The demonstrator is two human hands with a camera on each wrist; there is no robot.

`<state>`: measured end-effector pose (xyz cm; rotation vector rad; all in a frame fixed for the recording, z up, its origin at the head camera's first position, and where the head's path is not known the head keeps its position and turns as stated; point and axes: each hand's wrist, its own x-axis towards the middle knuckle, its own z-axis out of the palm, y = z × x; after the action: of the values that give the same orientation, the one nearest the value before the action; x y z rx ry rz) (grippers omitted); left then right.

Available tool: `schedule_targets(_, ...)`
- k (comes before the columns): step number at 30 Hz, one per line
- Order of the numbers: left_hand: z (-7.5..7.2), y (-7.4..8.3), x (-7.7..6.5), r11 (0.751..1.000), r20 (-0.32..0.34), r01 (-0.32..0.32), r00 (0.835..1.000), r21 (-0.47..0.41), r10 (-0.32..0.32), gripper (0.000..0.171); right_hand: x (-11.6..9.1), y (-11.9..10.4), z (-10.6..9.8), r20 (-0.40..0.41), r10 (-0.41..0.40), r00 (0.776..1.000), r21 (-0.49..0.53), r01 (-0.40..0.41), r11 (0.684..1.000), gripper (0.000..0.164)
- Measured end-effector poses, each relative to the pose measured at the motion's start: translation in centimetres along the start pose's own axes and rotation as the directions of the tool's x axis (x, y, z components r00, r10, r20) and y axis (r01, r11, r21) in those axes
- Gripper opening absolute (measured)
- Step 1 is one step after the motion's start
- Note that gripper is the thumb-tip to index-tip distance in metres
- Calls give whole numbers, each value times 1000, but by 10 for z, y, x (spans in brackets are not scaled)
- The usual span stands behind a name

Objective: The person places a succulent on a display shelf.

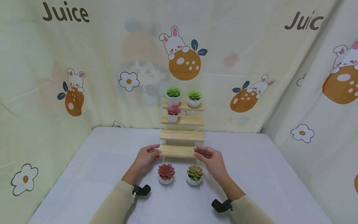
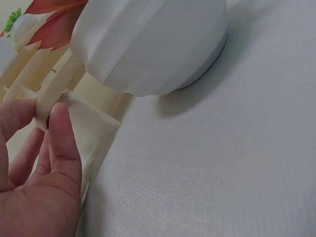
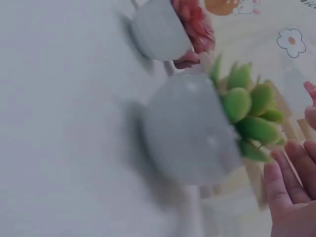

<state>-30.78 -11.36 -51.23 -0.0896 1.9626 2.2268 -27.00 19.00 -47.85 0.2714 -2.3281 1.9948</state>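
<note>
A four-tier wooden plant stand stands at the back of the table, its lowest board (image 1: 177,151) between both hands. My left hand (image 1: 144,159) pinches the board's left end between thumb and fingers, as the left wrist view shows up close. At the right end, my right hand (image 1: 213,162) holds the board with thumb and fingertips. Just in front of the stand sit a red succulent (image 1: 166,171) in a white fluted pot (image 2: 148,44) and a green succulent (image 1: 195,172) in a rounded white pot (image 3: 187,131).
Two bright green potted succulents, one left (image 1: 173,92) and one right (image 1: 194,95), occupy the top board. A smaller red one (image 1: 173,111) stands on the second board's left side. Behind the white table (image 1: 112,146) hangs a printed curtain (image 1: 223,31).
</note>
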Motion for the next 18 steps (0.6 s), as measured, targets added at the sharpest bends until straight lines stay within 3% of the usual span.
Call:
schedule_targets(7,0,0,1,1000,1,-1,1000,-18,1,44,-29,10,0,31,90,995,46,-92,995,45)
schedule_targets(12,1,1,1,999,-9,3,1000,-34,-3,43,-43,16,1,95,88,992,9,-90,996,49)
schedule_targets(18,1,0,1,1000,-24,18,1000,-12,-18,42,-54,22,-1,159,102,982,-50,-96,994,68)
